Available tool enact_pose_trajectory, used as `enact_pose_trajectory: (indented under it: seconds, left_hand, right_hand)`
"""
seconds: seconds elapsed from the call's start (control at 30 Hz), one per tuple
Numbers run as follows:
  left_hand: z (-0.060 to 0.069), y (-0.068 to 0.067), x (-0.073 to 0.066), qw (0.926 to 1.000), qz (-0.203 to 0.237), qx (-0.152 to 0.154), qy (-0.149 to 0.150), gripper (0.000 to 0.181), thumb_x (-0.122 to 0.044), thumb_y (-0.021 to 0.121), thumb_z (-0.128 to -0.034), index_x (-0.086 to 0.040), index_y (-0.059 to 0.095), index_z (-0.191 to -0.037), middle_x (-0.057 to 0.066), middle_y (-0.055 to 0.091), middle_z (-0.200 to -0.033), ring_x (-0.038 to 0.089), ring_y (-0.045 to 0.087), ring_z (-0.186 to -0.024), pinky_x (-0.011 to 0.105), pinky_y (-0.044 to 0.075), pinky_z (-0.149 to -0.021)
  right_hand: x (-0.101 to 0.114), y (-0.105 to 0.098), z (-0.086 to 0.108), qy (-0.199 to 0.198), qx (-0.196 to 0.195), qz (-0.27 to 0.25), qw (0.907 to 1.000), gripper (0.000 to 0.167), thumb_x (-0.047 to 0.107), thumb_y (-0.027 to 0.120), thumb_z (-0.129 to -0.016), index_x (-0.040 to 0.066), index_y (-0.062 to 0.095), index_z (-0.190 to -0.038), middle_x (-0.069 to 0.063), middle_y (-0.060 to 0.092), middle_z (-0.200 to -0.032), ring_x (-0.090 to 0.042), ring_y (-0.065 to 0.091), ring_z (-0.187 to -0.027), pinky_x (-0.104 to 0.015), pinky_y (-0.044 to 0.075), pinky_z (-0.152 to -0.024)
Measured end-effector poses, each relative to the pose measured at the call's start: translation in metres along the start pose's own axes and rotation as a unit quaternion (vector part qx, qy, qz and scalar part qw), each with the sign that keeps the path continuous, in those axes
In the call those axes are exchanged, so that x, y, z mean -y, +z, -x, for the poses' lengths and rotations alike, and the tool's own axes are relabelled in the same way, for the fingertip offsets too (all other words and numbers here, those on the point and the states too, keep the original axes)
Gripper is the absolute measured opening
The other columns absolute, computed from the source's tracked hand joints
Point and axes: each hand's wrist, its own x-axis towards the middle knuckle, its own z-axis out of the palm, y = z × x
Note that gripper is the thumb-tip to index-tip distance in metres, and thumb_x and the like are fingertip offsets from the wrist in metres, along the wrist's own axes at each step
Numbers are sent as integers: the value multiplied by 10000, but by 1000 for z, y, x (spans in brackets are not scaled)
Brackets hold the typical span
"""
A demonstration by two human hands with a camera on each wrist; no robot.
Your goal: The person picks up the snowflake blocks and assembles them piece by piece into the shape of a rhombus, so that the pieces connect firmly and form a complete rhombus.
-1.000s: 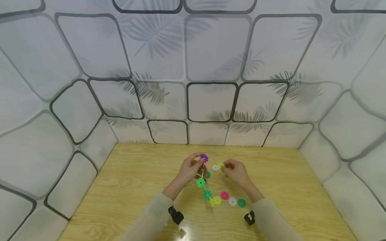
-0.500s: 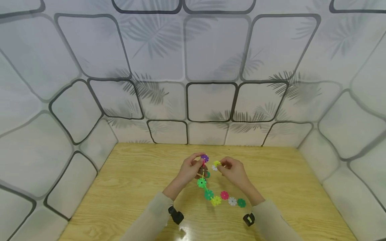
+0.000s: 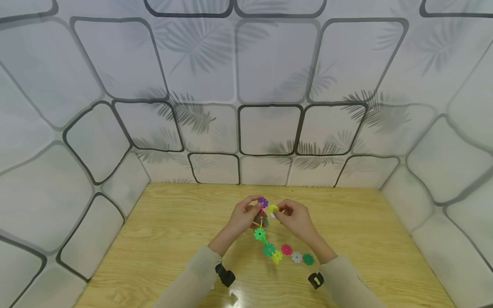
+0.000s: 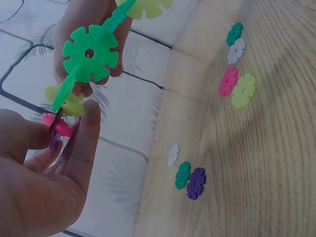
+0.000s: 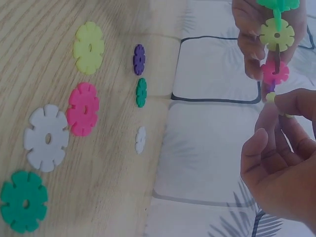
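two hands: your left hand [image 3: 241,217] is pinching the disc chain [image 3: 259,234] near its purple end disc [image 3: 263,202], above the table [image 3: 173,235]; your right hand [image 3: 297,217], pinching a yellow disc [image 3: 273,208], is drawing closer to that end, seemingly lining up a join; contact is remaining unclear.

In the head view we cannot see all of the yellow disc [image 3: 273,208], as the right hand [image 3: 296,219] covers one side, and the white disc [image 3: 273,215] beyond is mostly hidden. The left hand [image 3: 241,217] hides part of the disc chain [image 3: 259,234] it pinches. We cannot tell whether the yellow disc touches the purple disc [image 5: 271,88], itself barely visible. Top edges cut off an end disc [image 4: 145,7] in the left wrist view and a green disc [image 5: 279,4] in the right.
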Motion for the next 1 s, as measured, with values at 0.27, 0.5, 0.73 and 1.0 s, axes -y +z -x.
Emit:
enact_pose_trajectory:
  seconds: [0.27,0.5,0.73,1.0]
  left_hand:
    - [5,-1,-2,9999,-15,105,-2,363,-210,542,-1120,-154,591,-1476,97,791,-886,111,744,-667,286,627,-598]
    - [9,-2,-4,9998,-139,147,43,364,-206,535,-1122,-140,591,-1476,116,788,-901,102,730,-665,388,656,-644]
    - [9,-1,-2,9998,-84,176,22,372,-206,537,-1122,-134,579,-1484,155,794,-947,190,768,-717,499,663,-708]
    - [9,3,-2,9999,59,96,76,370,-182,551,-1115,-83,578,-1470,212,784,-955,337,792,-781,358,649,-630]
  right_hand:
    - [5,5,4,-161,-8,46,9999,34,85,766,-955,67,737,-959,-25,707,-761,-64,569,-584,-222,481,-501]
    - [9,9,8,-212,-152,121,9996,37,80,779,-934,79,742,-934,-1,684,-732,-62,541,-582,-211,448,-493]
    - [11,12,10,-268,-327,162,9990,59,58,785,-912,87,739,-892,-3,683,-729,-59,531,-604,-200,438,-513]
    - [16,13,10,-230,-372,60,9990,74,38,782,-905,71,733,-861,-32,711,-741,-54,575,-617,-198,484,-526]
